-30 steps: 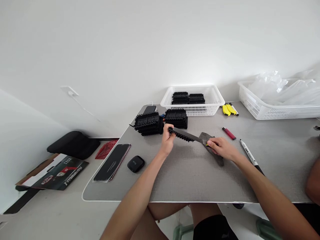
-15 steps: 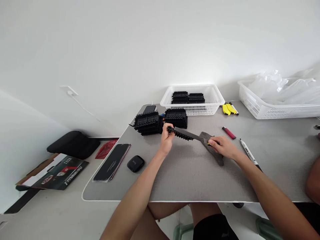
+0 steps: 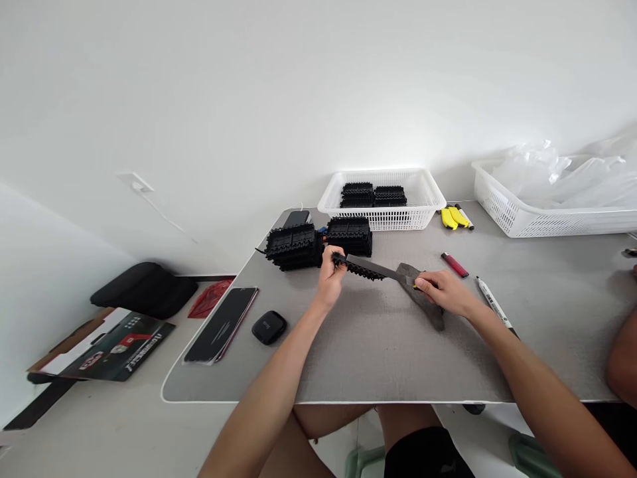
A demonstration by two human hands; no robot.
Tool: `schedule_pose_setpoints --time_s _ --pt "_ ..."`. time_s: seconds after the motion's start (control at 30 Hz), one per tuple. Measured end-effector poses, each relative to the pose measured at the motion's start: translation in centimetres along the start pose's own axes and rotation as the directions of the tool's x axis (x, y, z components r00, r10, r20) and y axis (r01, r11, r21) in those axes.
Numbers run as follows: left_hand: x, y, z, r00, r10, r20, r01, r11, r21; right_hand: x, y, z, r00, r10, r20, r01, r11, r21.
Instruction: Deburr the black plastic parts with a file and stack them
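Observation:
My left hand (image 3: 330,273) is closed round the near end of a black plastic part with toothed edges (image 3: 365,271), held tilted above the table. In my right hand (image 3: 442,291) is the handle of a flat metal file (image 3: 381,269); a bit of yellow shows at the grip. The file's blade lies along the upper edge of the black part, its tip by my left fingers. Under my right hand a dark grey cloth (image 3: 423,309) rests on the table. Stacks of similar black parts (image 3: 293,244) (image 3: 349,234) stand just beyond my left hand.
A white basket (image 3: 398,219) holds more black parts; another basket (image 3: 547,222) holds clear plastic bags. Yellow-handled items (image 3: 452,217), a red lighter (image 3: 454,265) and a marker (image 3: 495,305) lie right. A phone (image 3: 221,325) and black case (image 3: 269,327) lie left. Someone's arm (image 3: 623,358) is at right.
The view has shifted very slightly. My hands, the file and the black part keep nearly the same position.

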State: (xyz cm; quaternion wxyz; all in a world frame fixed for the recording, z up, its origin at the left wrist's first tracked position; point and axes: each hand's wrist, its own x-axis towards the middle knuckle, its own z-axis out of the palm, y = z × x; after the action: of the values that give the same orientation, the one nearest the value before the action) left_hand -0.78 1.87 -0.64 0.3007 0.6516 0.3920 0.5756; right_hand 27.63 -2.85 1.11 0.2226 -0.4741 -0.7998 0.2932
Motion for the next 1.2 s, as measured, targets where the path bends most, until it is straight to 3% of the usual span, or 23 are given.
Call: schedule_pose_setpoints --time_s 0.2,0.3,0.43,0.6,0.73,0.83,0.93,1.1,1.2 --pt "0.1 -0.2 0.0 0.999 -0.016 -0.035 0.014 0.998 -0.057 -0.1 0.2 -0.1 1.0 0.013 -0.014 -0.012 0.998 0.061" --pt "0.2 -0.3 0.0 0.99 -0.058 -0.125 0.045 0.994 -0.099 0.0 0.3 -0.1 0.996 0.087 -0.016 -0.081 0.967 0.242" --pt "-0.1 0.0 0.7 0.965 -0.182 -0.19 0.171 0.983 -0.069 0.3 -0.6 0.6 0.974 0.206 -0.097 -0.128 0.85 0.51" --pt "-0.9 0.9 2.4 0.926 -0.371 -0.066 0.349 0.911 -0.22 0.8 -1.8 1.7 0.954 0.26 -0.15 -0.131 0.809 0.573" --pt "-1.7 1.2 3.4 0.819 -0.57 0.072 0.551 0.744 -0.377 1.0 -1.8 2.6 0.954 0.276 -0.12 -0.133 0.743 0.655" --pt "-2.0 1.2 3.7 0.769 -0.614 0.175 0.621 0.655 -0.43 1.1 -1.6 3.1 0.95 0.29 -0.114 -0.122 0.682 0.721" --pt "-1.9 1.2 3.7 0.763 -0.599 0.244 0.638 0.637 -0.433 1.1 -1.4 3.1 0.929 0.339 -0.146 -0.13 0.671 0.73" --pt "-1.5 1.2 3.4 0.804 -0.567 0.179 0.593 0.744 -0.307 1.2 -0.8 2.8 0.862 0.462 -0.21 -0.153 0.631 0.761" --pt "-1.4 1.4 3.3 0.807 -0.556 0.2 0.591 0.758 -0.276 1.4 -0.3 2.6 0.835 0.488 -0.256 -0.126 0.622 0.773"
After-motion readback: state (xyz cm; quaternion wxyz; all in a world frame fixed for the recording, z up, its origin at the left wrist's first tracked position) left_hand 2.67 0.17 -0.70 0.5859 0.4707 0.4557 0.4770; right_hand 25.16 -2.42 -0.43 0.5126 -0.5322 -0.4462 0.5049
